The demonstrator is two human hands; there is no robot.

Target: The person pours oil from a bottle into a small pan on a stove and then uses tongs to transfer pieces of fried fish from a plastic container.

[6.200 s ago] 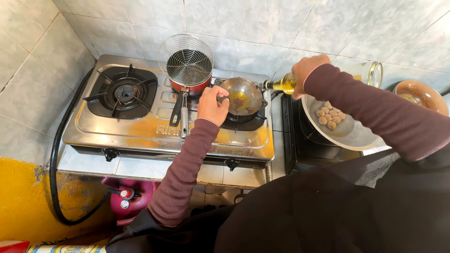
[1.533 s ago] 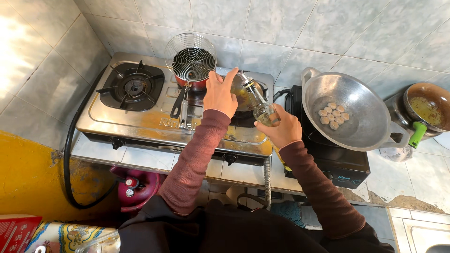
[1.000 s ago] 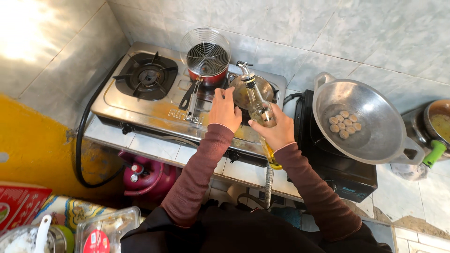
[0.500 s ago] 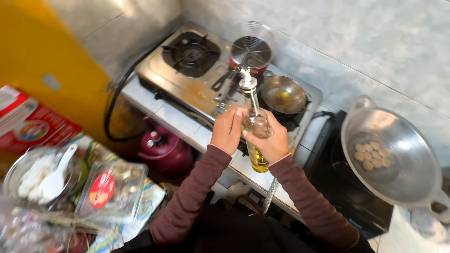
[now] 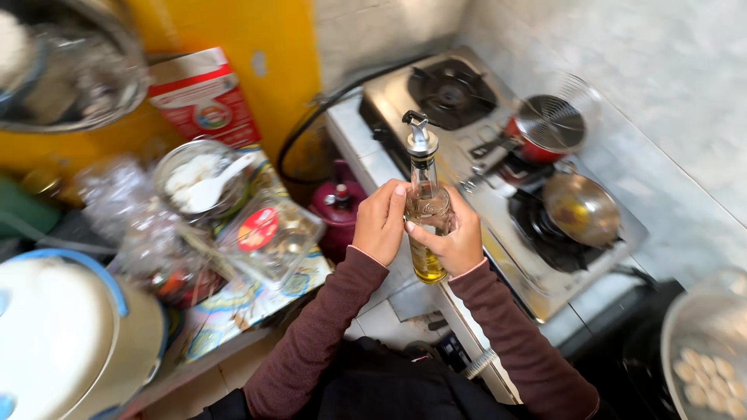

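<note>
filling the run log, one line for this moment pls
left hand: on oil bottle | right hand: gripping it | bottle: upright, above stove edge

I grip a glass oil bottle upright in both hands, left hand and right hand wrapped around its body, above the edge of a steel gas stove where a small pan sits on a burner.

Soft even daylight, bright wall glare upper right (edges smeared by motion blur).
</note>
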